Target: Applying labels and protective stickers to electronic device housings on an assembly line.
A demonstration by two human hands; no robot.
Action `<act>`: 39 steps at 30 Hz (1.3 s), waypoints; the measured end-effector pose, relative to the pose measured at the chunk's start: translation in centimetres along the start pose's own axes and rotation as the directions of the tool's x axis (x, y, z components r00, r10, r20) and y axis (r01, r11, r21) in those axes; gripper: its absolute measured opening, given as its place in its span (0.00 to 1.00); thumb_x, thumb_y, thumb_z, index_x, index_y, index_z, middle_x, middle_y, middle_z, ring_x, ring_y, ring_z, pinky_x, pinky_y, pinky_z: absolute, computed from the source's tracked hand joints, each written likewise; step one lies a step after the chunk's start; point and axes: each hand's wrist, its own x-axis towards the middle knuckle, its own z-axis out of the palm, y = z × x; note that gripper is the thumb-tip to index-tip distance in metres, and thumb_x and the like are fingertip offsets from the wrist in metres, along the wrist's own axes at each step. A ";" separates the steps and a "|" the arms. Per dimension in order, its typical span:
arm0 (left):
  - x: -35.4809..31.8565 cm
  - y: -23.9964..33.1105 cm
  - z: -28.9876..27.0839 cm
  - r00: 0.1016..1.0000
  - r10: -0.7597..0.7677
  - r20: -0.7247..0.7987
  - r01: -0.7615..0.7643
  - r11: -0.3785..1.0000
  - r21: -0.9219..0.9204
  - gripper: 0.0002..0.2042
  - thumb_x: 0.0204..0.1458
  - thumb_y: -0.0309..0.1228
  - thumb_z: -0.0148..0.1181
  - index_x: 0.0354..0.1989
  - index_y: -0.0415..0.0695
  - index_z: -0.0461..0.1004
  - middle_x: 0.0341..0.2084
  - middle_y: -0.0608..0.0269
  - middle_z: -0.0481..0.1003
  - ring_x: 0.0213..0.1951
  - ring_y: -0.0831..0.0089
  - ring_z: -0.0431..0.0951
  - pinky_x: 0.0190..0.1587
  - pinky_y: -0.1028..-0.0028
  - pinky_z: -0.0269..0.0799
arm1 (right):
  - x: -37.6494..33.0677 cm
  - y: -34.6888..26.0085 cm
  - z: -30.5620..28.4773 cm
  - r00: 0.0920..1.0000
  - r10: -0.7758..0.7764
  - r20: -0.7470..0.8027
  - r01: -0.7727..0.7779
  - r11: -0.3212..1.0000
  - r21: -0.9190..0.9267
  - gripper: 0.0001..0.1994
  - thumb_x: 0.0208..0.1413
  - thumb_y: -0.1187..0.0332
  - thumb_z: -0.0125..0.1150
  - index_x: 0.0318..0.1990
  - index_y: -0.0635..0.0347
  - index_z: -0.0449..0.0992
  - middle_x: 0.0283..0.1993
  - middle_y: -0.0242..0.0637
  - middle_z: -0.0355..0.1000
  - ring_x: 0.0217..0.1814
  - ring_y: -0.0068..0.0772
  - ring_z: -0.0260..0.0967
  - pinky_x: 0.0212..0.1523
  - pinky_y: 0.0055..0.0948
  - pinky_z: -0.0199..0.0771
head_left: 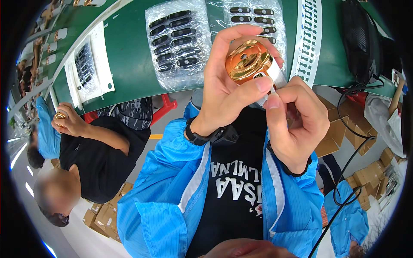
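My left hand [217, 88] is wrapped round a round device [247, 60] with a shiny gold, mirror-like end and a white body. Its gold end is tilted up toward me. A small dark slot framed in white [259, 75] shows on the gold side, beside my left thumb. My right hand [299, 122] is closed in a pinch at the device's near right edge, its thumb and forefinger pressed together. Between those fingertips a small pale piece partly shows, too hidden to name.
Two clear plastic-wrapped trays of dark oval parts [177, 41] [251, 15] lie on the green table [124, 51]. Right of them are a white sheet of dark cutouts [306, 41] and a black bag [359, 38]. A co-worker [101, 150] sits at left; a black cable [344, 189] hangs at right.
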 end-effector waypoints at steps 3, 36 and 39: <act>0.0 -0.2 0.0 1.000 0.021 -0.001 -0.021 0.999 -0.031 0.33 0.56 0.26 0.69 0.69 0.41 0.60 0.49 0.50 0.77 0.51 0.67 0.81 0.48 0.72 0.79 | 0.0 -0.1 0.1 1.000 0.007 -0.004 -0.007 1.000 -0.008 0.07 0.52 0.81 0.69 0.28 0.65 0.75 0.22 0.32 0.63 0.21 0.23 0.59 0.23 0.25 0.56; 0.7 0.1 -1.9 0.952 0.294 0.087 -0.306 0.889 0.340 0.34 0.56 0.27 0.70 0.68 0.37 0.57 0.53 0.43 0.75 0.50 0.63 0.82 0.49 0.67 0.82 | 1.1 -0.2 -0.9 0.911 0.356 0.207 -0.307 0.922 -0.234 0.10 0.61 0.72 0.67 0.28 0.67 0.77 0.17 0.26 0.63 0.20 0.16 0.54 0.21 0.25 0.50; 0.7 0.7 -1.6 0.984 0.175 -0.021 -0.164 0.954 0.249 0.32 0.59 0.29 0.64 0.70 0.40 0.56 0.52 0.44 0.75 0.51 0.58 0.82 0.51 0.61 0.83 | 0.8 -0.3 -1.5 0.896 0.371 0.244 -0.331 0.924 -0.189 0.10 0.64 0.72 0.66 0.30 0.67 0.78 0.18 0.24 0.65 0.22 0.12 0.54 0.23 0.22 0.50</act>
